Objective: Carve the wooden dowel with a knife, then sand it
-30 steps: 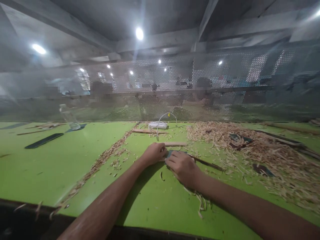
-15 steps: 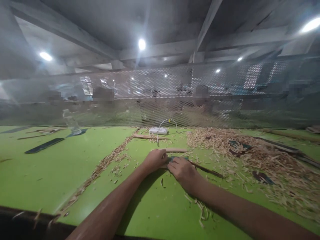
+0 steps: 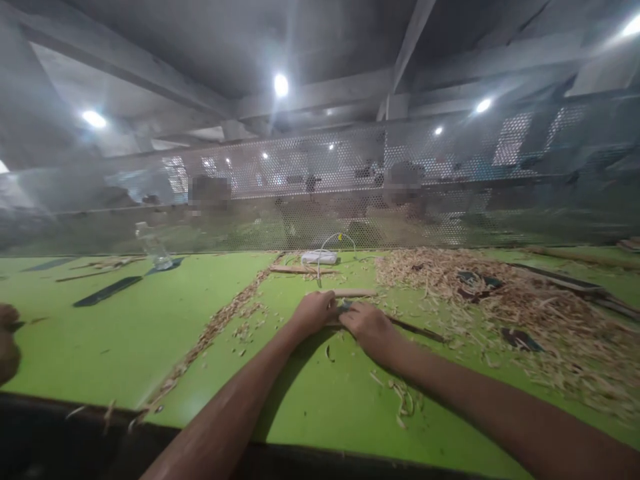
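Note:
Near the middle of the green tabletop [image 3: 200,393], my left hand [image 3: 315,312] is closed, its fingers curled around something mostly hidden. My right hand [image 3: 371,328] meets it from the right, with fingers bent over a small blue-green piece [image 3: 345,305], flat and sheet-like. A pale edge, perhaps wood, shows under the hands. Just beyond them lies a pale wooden stick [image 3: 356,293]. A thin dark strip [image 3: 417,329] runs out to the right from beside my right hand; whether it is held I cannot tell.
Wood shavings [image 3: 540,300] are heaped at the right, and a line of chips [image 3: 215,330] crosses the left. A white power strip [image 3: 319,257], a clear bottle [image 3: 156,248] and a dark flat strip [image 3: 107,291] lie farther off. Perforated mesh [image 3: 330,220] stands behind. Another person's hand [image 3: 7,340] shows at the left edge.
The view has shifted slightly. My right hand's fingers now cover more of the blue-green piece. Another person's hand has come into view at the left edge.

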`<action>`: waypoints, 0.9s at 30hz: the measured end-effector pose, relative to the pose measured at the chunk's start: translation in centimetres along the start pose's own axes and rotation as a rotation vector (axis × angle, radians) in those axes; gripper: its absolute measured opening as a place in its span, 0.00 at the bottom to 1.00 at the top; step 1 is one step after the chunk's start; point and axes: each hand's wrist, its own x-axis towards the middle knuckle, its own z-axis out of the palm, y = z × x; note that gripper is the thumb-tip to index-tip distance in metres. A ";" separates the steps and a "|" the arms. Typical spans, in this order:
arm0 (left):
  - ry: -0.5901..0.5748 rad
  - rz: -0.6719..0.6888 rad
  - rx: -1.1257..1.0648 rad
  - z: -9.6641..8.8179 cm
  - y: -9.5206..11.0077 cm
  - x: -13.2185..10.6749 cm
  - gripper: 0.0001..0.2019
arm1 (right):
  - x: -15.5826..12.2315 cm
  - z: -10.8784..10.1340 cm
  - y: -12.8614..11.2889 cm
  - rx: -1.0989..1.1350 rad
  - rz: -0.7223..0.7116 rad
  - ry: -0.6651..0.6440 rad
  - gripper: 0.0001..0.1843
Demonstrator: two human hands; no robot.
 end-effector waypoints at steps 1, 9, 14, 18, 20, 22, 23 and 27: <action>0.003 -0.005 0.002 0.0 0.0 0.0 0.11 | 0.1 -0.2 0.0 -0.019 0.000 -0.013 0.15; 0.010 -0.044 0.056 -0.2 0.2 -0.2 0.13 | 0.3 -0.9 0.8 -0.077 0.029 -0.129 0.13; -0.031 -0.064 0.070 -0.8 0.5 -0.4 0.14 | 0.5 -1.9 2.2 -0.094 0.064 -0.066 0.11; -0.038 -0.046 0.075 -1.0 0.6 -0.5 0.15 | 0.3 -2.8 4.3 -0.125 0.146 -0.004 0.16; -0.022 -0.041 0.072 -0.9 0.4 -0.5 0.15 | 0.2 -2.7 4.9 -0.125 0.164 0.012 0.16; -0.004 -0.049 0.062 -0.8 -0.1 -0.4 0.14 | 0.2 -2.1 5.1 -0.086 0.195 0.021 0.16; 0.008 -0.054 0.059 -0.8 -0.4 -0.4 0.14 | 0.2 -1.8 5.0 -0.058 0.217 0.025 0.15; 0.053 -0.061 0.061 -0.5 -1.5 0.1 0.13 | 0.2 -0.8 4.2 0.029 0.245 0.034 0.10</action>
